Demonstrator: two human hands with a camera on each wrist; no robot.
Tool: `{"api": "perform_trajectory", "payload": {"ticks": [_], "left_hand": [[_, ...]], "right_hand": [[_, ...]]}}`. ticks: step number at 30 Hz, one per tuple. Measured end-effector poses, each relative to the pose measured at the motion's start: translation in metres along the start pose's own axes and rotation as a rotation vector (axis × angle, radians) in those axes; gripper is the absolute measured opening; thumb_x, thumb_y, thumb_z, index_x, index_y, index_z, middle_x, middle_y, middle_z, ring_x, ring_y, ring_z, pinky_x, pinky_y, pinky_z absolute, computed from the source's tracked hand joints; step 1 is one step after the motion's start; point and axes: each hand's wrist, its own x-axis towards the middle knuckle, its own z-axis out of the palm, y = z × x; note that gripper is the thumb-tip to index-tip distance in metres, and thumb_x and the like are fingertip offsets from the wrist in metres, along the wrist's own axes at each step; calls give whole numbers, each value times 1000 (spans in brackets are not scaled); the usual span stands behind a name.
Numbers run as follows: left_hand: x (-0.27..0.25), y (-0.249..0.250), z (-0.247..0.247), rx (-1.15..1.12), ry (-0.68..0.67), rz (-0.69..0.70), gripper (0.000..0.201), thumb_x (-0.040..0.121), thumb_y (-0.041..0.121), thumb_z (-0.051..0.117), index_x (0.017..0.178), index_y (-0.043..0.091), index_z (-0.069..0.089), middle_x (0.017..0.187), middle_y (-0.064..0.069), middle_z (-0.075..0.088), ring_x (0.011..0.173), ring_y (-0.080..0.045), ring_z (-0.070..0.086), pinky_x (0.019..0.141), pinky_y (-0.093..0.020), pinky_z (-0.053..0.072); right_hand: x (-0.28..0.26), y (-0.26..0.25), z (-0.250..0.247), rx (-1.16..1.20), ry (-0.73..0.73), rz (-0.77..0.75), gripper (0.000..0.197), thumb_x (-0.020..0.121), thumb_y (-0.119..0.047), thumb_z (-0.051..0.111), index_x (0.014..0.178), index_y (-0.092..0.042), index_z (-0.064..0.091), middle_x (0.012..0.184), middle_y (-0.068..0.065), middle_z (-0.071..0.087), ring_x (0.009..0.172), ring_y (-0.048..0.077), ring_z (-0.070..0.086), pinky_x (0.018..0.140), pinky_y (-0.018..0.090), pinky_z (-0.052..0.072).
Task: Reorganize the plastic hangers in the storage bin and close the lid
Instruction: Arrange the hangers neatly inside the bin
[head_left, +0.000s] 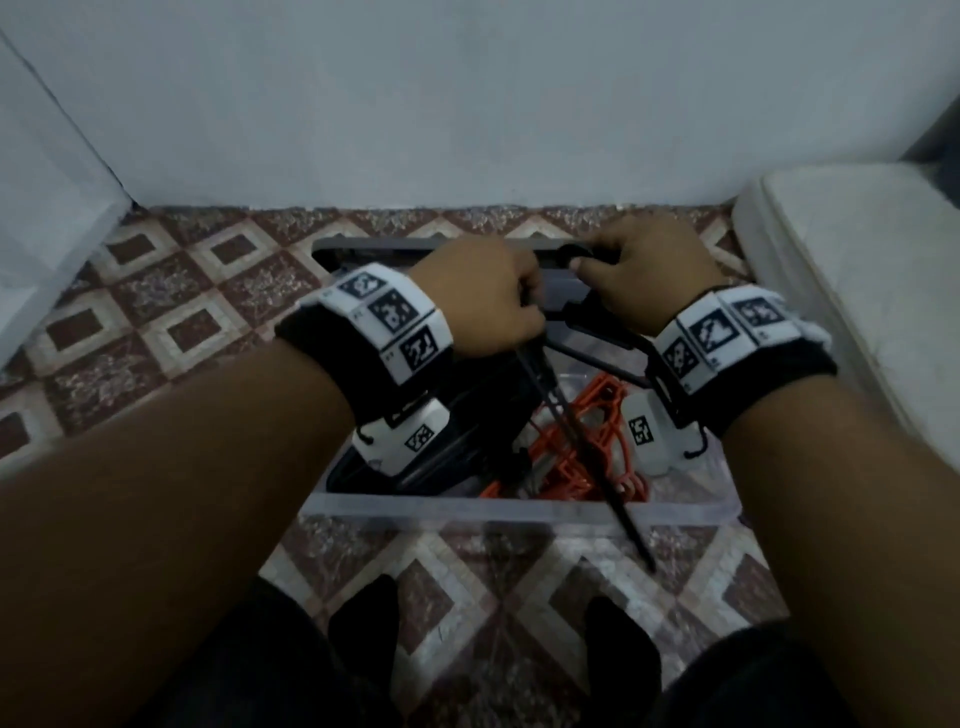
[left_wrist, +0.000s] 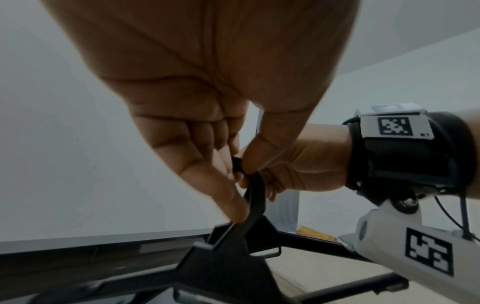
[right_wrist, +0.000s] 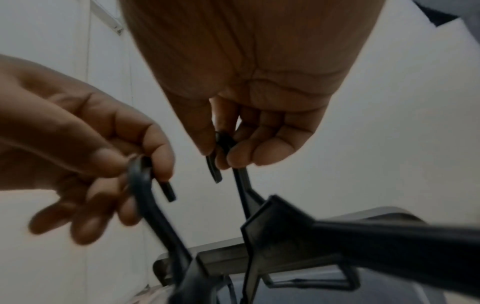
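Note:
A clear plastic storage bin (head_left: 415, 505) stands on the tiled floor below me. Orange hangers (head_left: 597, 415) and dark hangers (head_left: 441, 457) lie inside it. Above the bin's far end, my left hand (head_left: 524, 306) pinches the hook of a black hanger (head_left: 587, 457) whose arm slants down over the near rim. In the left wrist view that hook (left_wrist: 255, 195) sits between the thumb and fingers. My right hand (head_left: 587, 262) pinches the hook of a second black hanger (head_left: 597, 332). The right wrist view shows this second hook (right_wrist: 223, 148) in its fingertips, with the left hand (right_wrist: 124, 162) close beside it.
A white wall rises right behind the bin. A large white object (head_left: 857, 270) lies on the floor at the right. A pale panel (head_left: 47, 218) stands at the left. My feet in dark socks (head_left: 363, 623) are just in front of the bin.

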Motion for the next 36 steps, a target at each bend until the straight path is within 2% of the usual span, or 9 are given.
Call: {"api": "perform_trajectory", "payload": {"ticks": [2, 8, 16, 17, 19, 22, 26, 31, 36], "left_hand": [[0, 5, 0, -4, 44, 32, 17, 89, 25, 55, 102, 24, 66, 85, 4, 69, 67, -13, 56, 66, -25, 44], [4, 6, 4, 49, 199, 74, 22, 90, 31, 56, 106, 24, 69, 95, 0, 69, 89, -23, 62, 75, -30, 43], [0, 12, 8, -291, 331, 36, 16, 83, 25, 62, 97, 19, 56, 62, 8, 66, 60, -2, 61, 67, -25, 49], [-1, 10, 7, -364, 240, 49, 14, 81, 23, 61, 93, 18, 56, 60, 7, 67, 57, -2, 62, 62, -23, 50], [-3, 0, 10, -475, -176, 29, 7, 82, 22, 61, 86, 16, 60, 65, 2, 72, 58, -11, 68, 56, -20, 52], [-1, -18, 40, -356, -694, -110, 20, 87, 35, 66, 85, 14, 67, 78, 1, 75, 74, -18, 72, 67, -27, 55], [16, -30, 99, 129, -753, -21, 26, 84, 42, 68, 92, 17, 70, 87, 5, 70, 80, -14, 61, 66, -23, 43], [49, -41, 177, 278, -859, -1, 55, 76, 65, 67, 89, 11, 69, 96, -6, 70, 88, -26, 65, 84, -39, 54], [71, -41, 240, 409, -997, -51, 81, 54, 85, 64, 101, 20, 70, 85, 3, 65, 79, -23, 64, 83, -40, 57]], "right_hand": [[-5, -6, -2, 37, -98, -46, 24, 90, -23, 57, 98, -6, 72, 85, 15, 70, 76, 29, 65, 64, 34, 49], [-12, -12, -10, 168, -247, -66, 31, 87, -18, 53, 105, 2, 67, 94, 25, 68, 86, 41, 64, 78, 53, 53], [-10, -16, -2, 113, -173, -92, 16, 86, -15, 60, 96, -5, 68, 91, 10, 69, 85, 26, 63, 69, 30, 45], [-8, -15, -2, 140, -148, -66, 17, 85, -12, 60, 99, -12, 69, 92, 4, 68, 85, 19, 62, 69, 25, 43], [-4, -10, -3, 197, -129, -4, 28, 84, -12, 61, 108, -23, 70, 93, -2, 67, 82, 15, 63, 65, 21, 44], [-3, -4, -5, 273, -98, 49, 25, 86, -17, 61, 107, -28, 70, 81, -5, 64, 65, 13, 59, 54, 18, 44], [-3, 1, -6, 340, -54, 51, 26, 86, -13, 57, 104, -26, 72, 76, -10, 62, 77, 17, 66, 69, 26, 55], [3, 14, -4, 434, 30, 63, 26, 86, -15, 55, 101, -27, 71, 81, -4, 69, 74, 19, 69, 71, 35, 58], [17, 25, 4, 431, 75, 81, 21, 86, -17, 55, 92, -31, 70, 73, -19, 58, 73, 7, 63, 72, 24, 54]]}}
